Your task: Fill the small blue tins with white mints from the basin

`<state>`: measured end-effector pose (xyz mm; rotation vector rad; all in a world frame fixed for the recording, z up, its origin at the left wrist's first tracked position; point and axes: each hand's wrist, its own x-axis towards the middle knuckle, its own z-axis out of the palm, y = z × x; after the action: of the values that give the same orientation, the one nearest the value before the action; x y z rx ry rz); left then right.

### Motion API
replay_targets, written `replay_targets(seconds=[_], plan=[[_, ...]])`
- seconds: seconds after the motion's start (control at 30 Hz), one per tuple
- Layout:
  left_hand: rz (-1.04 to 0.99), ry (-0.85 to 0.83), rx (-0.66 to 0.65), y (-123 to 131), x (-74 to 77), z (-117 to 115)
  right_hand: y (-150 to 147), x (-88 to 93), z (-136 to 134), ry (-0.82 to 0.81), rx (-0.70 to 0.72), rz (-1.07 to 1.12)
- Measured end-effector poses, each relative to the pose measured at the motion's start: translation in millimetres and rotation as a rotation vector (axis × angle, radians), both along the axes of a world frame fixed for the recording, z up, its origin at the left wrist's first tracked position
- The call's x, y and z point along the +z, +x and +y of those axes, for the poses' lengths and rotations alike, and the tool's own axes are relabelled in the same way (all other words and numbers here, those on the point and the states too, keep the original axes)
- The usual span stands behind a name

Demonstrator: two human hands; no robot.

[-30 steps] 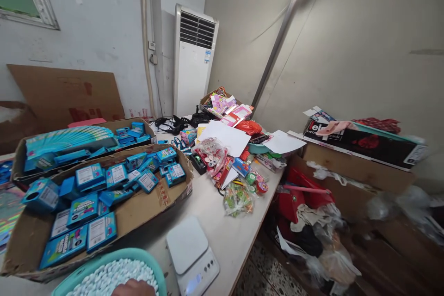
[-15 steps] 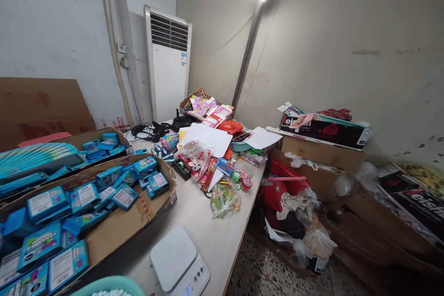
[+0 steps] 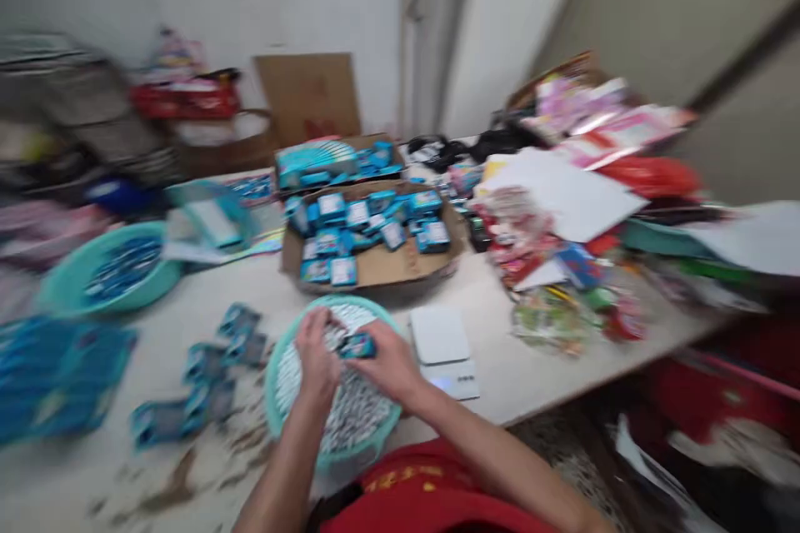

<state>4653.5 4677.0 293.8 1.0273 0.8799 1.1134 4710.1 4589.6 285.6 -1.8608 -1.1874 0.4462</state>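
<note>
A turquoise basin [image 3: 272, 387] full of small white pieces sits at the table's front edge. Over it, my right hand [image 3: 391, 362] grips a small blue box [image 3: 358, 346] between thumb and fingers. My left hand [image 3: 317, 350] is just left of the box, fingers curled together near its end; blur hides what they hold, if anything. Several blue boxes [image 3: 209, 362] stand on the table left of the basin. Behind it, a cardboard carton [image 3: 400, 262] holds many blue boxes.
A white scale [image 3: 441, 337] lies right of the basin. Papers [image 3: 556, 187] and bagged sweets [image 3: 550, 321] pile up farther right. At the left are another turquoise basin [image 3: 66, 283] and blue flat packs [image 3: 56, 371].
The view has swung left and down. Both my hands, the blue box in my right hand, and the left part of the table have come into view.
</note>
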Motion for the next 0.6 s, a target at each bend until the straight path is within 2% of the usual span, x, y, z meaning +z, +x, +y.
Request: replay_targets(seconds=[0.07,0.17,0.33,0.6], plan=[[-0.053,-0.074,0.039,-18.0,0.2,1.1,5.3,0.1,-0.7,0.030,0.019,0.077],[-0.172,-0.155,0.012,-19.3,5.6,-4.8,7.2,0.6,-3.7,0.048,0.053,0.142],[-0.179,-0.153,-0.013,-13.7,11.4,-13.9,5.3,4.4,-8.9,0.049,0.060,0.176],[-0.235,-0.135,-0.082,-21.3,14.0,-12.9,6.8,7.1,-6.9,0.087,0.008,0.357]])
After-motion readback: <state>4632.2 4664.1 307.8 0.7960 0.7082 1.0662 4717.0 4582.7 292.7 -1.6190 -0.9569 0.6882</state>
